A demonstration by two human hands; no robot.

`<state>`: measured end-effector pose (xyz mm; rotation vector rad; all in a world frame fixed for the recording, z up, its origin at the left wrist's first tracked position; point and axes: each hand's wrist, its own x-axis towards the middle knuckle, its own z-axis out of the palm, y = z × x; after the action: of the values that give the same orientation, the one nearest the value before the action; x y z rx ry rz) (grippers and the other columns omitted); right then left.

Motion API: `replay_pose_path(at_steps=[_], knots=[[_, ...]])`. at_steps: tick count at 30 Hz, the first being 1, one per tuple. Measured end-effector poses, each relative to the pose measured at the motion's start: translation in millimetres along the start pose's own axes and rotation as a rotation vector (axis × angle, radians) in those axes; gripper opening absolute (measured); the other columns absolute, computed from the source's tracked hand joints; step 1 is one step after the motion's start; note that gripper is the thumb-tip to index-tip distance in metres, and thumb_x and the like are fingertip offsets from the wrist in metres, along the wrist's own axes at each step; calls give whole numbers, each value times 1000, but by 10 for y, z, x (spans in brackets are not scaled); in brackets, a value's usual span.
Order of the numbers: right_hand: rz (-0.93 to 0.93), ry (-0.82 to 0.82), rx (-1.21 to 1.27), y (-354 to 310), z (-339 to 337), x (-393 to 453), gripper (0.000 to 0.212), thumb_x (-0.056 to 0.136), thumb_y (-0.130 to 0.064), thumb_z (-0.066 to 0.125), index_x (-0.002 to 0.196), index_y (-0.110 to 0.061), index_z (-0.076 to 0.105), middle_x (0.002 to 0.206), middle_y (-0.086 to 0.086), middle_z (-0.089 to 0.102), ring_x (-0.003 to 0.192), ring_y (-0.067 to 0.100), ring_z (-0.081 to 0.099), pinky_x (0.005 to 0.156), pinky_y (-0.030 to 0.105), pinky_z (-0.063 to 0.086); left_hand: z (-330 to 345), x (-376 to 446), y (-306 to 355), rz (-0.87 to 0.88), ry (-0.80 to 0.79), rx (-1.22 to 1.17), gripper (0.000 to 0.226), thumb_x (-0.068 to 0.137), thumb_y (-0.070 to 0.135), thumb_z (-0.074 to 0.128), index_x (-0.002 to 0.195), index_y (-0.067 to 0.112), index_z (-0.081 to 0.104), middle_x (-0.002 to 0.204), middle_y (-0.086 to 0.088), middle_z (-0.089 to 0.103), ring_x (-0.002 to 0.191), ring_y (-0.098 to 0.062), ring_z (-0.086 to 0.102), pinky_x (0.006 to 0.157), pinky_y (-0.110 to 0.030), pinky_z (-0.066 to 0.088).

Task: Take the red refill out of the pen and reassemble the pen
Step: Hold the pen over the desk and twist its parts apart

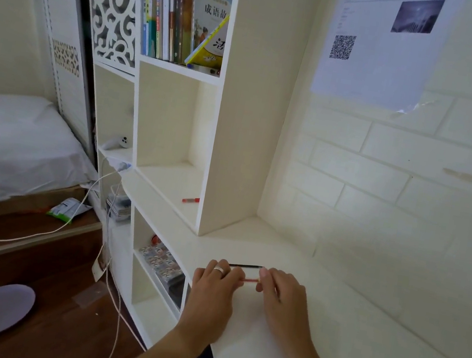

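A thin red refill (249, 281) spans the gap between my two hands above the white desk (324, 352). My left hand (216, 282), with a ring on one finger, pinches its left end. My right hand (278, 290) pinches its right end. Whether a pen barrel sits inside either hand is hidden by the fingers. A thin black refill (246, 266) lies on the desk just beyond my fingertips. A red pen part (190, 200) lies in the open shelf cubby behind.
A white shelf unit (239, 116) with books stands on the desk's left side. The brick-pattern wall (399, 192) borders the desk at the back right. Cables (112, 299) hang off the desk's left edge. Lower cubbies hold small boxes.
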<state>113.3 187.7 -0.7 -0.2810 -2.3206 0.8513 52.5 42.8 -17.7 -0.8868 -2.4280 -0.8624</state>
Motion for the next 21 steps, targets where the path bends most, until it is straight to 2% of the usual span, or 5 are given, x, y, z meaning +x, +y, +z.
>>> replay_pose_path(at_steps=[4,9,12,18,21], knots=[[-45,-63,-21,18,12,12,48,104,-21,55,63,-41,41,59,-17,50,65,4,50,68,29,35,14,4,-28,-9,-9,1,26,92,6,54,87,31,53,84,13,50,82,-8,40,76,-29,36],[-64,-119,-16,89,39,14,30,102,-17,57,75,-31,55,72,-13,59,74,10,54,71,28,38,14,7,-38,-19,-17,13,30,89,4,53,79,31,48,76,13,47,77,-9,39,73,-29,36],[-72,-116,-2,77,26,9,25,102,-18,57,81,-32,57,80,-13,61,79,9,57,74,32,46,6,5,-25,-20,-3,25,31,88,3,52,78,32,45,75,14,45,76,-9,38,72,-29,36],[18,-70,30,28,-27,-11,27,98,-43,44,78,-32,58,77,-8,64,78,13,60,79,45,52,0,-2,-11,-46,8,42,33,87,2,52,77,32,42,75,13,42,75,-10,36,72,-28,34],[16,-110,24,33,-28,-18,18,97,-30,54,81,-34,60,80,-11,64,79,12,59,81,45,52,-4,-4,-6,-48,10,44,34,85,2,51,77,32,41,75,13,42,75,-10,36,72,-28,33]])
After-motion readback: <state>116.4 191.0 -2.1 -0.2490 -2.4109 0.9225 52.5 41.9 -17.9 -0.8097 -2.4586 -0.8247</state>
